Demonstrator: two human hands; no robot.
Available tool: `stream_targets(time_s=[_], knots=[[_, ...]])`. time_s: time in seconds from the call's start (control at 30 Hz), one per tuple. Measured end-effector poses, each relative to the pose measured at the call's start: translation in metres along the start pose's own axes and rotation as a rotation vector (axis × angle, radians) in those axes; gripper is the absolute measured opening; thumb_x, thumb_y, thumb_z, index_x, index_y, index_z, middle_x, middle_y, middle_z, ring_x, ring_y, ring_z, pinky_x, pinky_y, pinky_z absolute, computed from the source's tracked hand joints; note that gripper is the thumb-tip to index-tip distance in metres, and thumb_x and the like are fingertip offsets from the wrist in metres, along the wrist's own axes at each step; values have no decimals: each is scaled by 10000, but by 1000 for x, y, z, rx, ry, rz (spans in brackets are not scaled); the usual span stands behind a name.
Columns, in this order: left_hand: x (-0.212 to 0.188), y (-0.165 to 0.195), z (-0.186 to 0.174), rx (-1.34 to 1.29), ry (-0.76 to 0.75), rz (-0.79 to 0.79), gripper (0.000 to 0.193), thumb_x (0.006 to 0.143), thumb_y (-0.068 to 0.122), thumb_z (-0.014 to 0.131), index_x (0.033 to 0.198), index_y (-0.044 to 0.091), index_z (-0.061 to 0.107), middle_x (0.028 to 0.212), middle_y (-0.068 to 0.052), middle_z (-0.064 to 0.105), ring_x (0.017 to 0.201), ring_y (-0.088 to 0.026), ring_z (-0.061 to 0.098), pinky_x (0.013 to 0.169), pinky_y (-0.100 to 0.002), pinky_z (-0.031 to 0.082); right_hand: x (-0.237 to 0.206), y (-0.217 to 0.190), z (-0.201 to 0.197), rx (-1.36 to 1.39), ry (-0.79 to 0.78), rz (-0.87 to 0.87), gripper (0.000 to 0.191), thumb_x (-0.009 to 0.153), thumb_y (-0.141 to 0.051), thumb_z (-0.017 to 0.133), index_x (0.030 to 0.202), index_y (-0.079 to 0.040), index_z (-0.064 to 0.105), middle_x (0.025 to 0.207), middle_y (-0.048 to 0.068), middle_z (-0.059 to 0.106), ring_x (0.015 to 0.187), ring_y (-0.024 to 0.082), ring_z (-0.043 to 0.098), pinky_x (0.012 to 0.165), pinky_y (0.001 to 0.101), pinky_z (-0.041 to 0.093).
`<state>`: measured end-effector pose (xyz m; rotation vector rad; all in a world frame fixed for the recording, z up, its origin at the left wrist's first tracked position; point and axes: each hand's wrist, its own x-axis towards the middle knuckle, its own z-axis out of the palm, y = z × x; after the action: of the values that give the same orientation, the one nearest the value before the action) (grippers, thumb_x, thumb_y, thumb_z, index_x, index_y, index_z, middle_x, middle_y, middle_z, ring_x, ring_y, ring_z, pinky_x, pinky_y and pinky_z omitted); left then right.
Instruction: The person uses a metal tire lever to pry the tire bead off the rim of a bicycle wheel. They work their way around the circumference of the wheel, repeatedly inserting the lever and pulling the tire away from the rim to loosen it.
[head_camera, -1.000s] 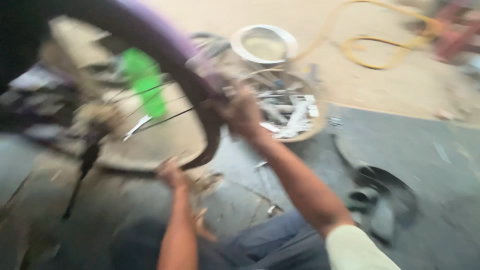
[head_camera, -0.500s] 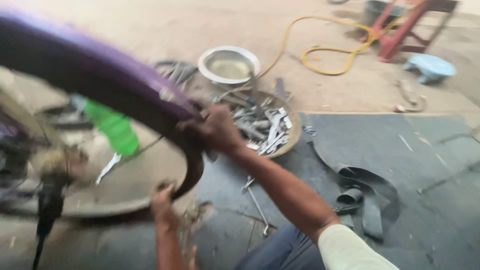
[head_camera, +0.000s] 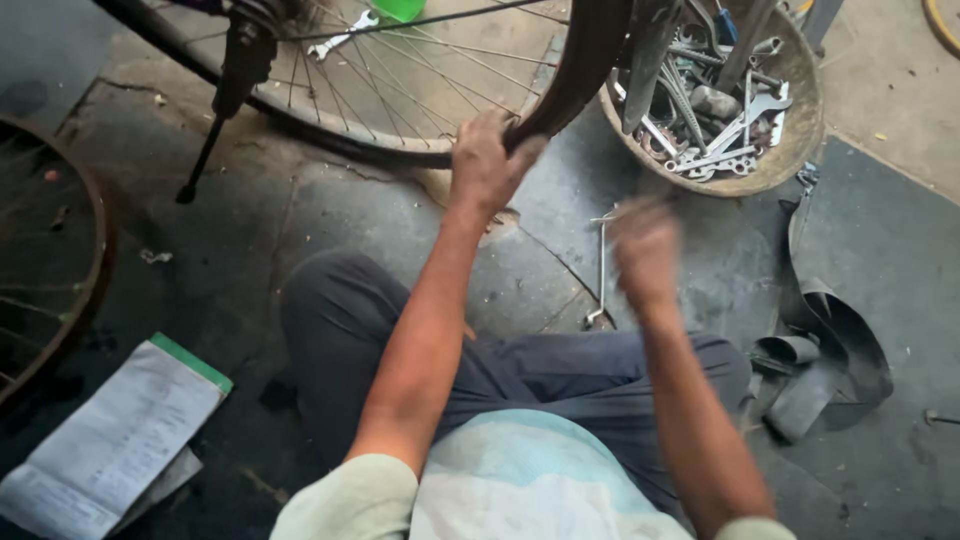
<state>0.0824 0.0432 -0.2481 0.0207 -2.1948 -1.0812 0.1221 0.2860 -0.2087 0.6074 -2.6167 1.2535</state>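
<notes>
I sit cross-legged on the floor in front of a spoked bicycle wheel (head_camera: 400, 90). A dark tyre (head_camera: 585, 70) hangs loose off the wheel's rim. My left hand (head_camera: 488, 160) is closed around the lower edge of that tyre. In front of my knees my right hand (head_camera: 645, 250) hovers in the air, blurred by motion, just above a slim metal wrench (head_camera: 600, 270) lying on the floor. Whether anything is in the right hand is unclear.
A round bowl (head_camera: 795, 150) holds several wrenches at the upper right. Cut strips of black rubber tube (head_camera: 830, 345) lie at the right. A second wheel (head_camera: 70, 250) sits at the left, a paper booklet (head_camera: 120, 430) at the lower left, and a kickstand (head_camera: 215, 110) near the wheel.
The view has dropped toward my lap. My right hand has come off the tyre and moved down and to the right. My left hand has risen and taken hold of the tyre.
</notes>
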Motion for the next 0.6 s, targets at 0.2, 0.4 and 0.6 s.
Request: stream_targets(time_s=[0.2,0.4,0.6], knots=[[13,-6,1,95,-512,-381,461,863,505,819,1132,134,762,1012,-139,749,994,-331,668,925,-458,499,-46,-3,2,486,-308,591,363,966,-165,611,1306,-36,605,762,57,645,562,100,578,446,245,404],[17,-27,19,-699,-547,-296,405,837,241,819,1180,68,692,975,19,723,917,-84,624,853,-283,524,8,-48,-12,768,-264,473,366,1083,-264,524,1367,-42,586,753,62,645,489,83,512,419,205,346],[13,-29,27,-492,-497,-419,389,762,242,870,1076,59,729,878,-25,766,796,-106,667,755,-299,545,-11,-46,20,906,-76,521,381,1063,-243,584,1363,-8,574,748,60,631,489,93,508,450,229,411]])
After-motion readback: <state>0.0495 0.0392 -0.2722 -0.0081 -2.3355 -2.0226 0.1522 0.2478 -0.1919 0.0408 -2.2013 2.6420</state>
